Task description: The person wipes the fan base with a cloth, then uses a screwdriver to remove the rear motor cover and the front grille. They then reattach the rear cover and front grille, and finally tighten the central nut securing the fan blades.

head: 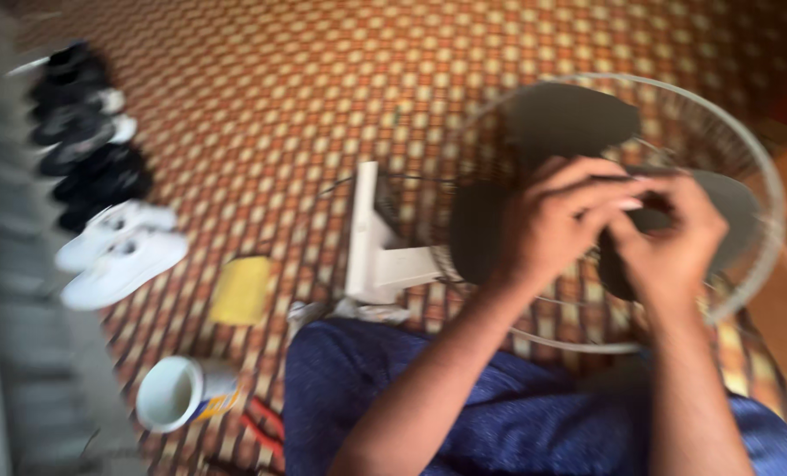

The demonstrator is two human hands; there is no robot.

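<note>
A table fan lies on its back on the patterned floor in the head view, with a white base (pixel 371 256), a round wire guard (pixel 768 176) and dark blades (pixel 570 115). My left hand (pixel 556 220) and my right hand (pixel 671 234) meet over the centre of the blades, fingers curled around the hub. The hub itself is hidden beneath my fingers. The picture is blurred by motion.
Black shoes (pixel 81 132) and white shoes (pixel 120 251) line the left side. A yellow sponge (pixel 242 289), a white cup (pixel 178 392) and red-handled pliers (pixel 266 427) lie near my blue-clad knee (pixel 367 388).
</note>
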